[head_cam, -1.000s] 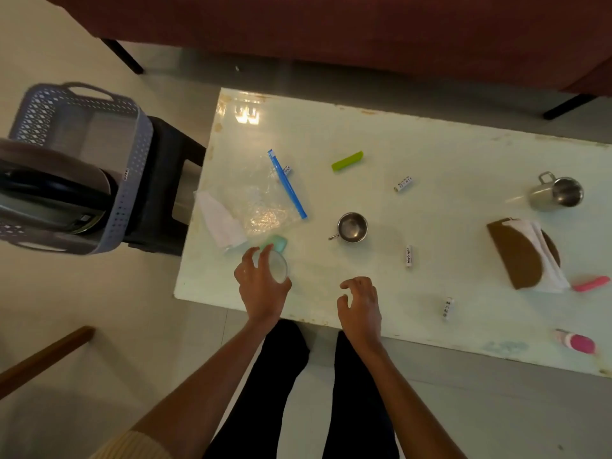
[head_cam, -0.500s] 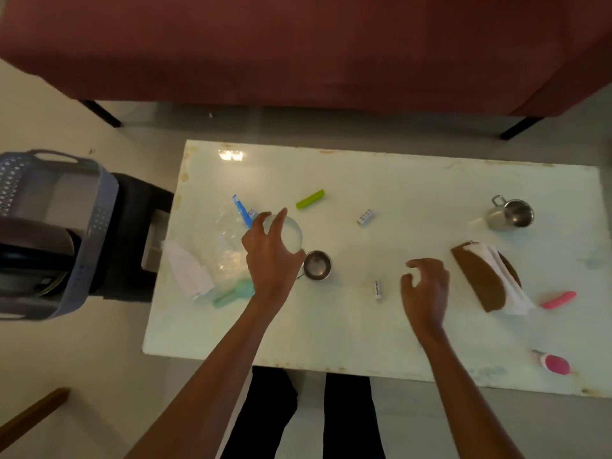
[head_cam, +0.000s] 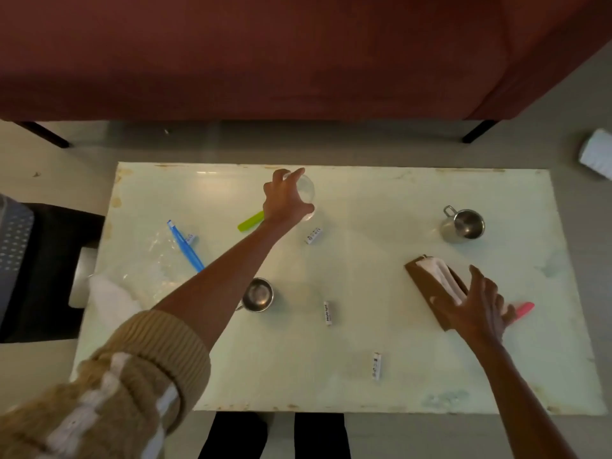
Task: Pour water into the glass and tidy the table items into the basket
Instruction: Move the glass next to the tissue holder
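Clasps the glass (head_cam: 307, 190) from above in the left grip (head_cam: 284, 202), fingers (head_cam: 294, 173) curled round its rim, at the far middle of the surface (head_cam: 364, 276), probably to stand it clear for pouring, with the right grip (head_cam: 477, 308) spread and empty over the brown napkin holder (head_cam: 420, 276).

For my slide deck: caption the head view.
Left hand grips a clear glass; right hand hovers open over the brown napkin holder.

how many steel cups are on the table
2. One cup stands at the far right of the table; the other cup sits nearer the front, left of centre. The arms cover some of the table, so another could be hidden.
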Demonstrator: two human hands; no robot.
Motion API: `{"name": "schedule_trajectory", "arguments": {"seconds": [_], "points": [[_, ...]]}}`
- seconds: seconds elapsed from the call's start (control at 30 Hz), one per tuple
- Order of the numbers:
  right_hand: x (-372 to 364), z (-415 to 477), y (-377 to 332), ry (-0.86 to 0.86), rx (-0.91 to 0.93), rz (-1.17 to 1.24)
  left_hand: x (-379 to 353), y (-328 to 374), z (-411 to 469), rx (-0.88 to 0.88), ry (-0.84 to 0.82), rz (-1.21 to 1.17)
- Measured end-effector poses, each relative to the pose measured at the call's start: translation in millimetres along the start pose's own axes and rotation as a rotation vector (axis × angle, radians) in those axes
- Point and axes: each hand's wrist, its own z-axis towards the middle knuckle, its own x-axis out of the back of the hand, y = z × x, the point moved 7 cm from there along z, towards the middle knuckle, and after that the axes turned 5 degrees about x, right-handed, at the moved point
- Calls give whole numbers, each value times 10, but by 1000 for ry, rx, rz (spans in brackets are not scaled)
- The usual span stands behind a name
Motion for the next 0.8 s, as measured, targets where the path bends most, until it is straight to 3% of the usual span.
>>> {"name": "schedule_trajectory", "arguments": {"seconds": [0.5, 0.8], "points": [[-141, -4, -54, 74, 30, 15, -261, 70, 36, -110, -45, 125], [-189, 92, -708, 75, 16, 265, -318, -25, -166, -185, -16, 186]]}}
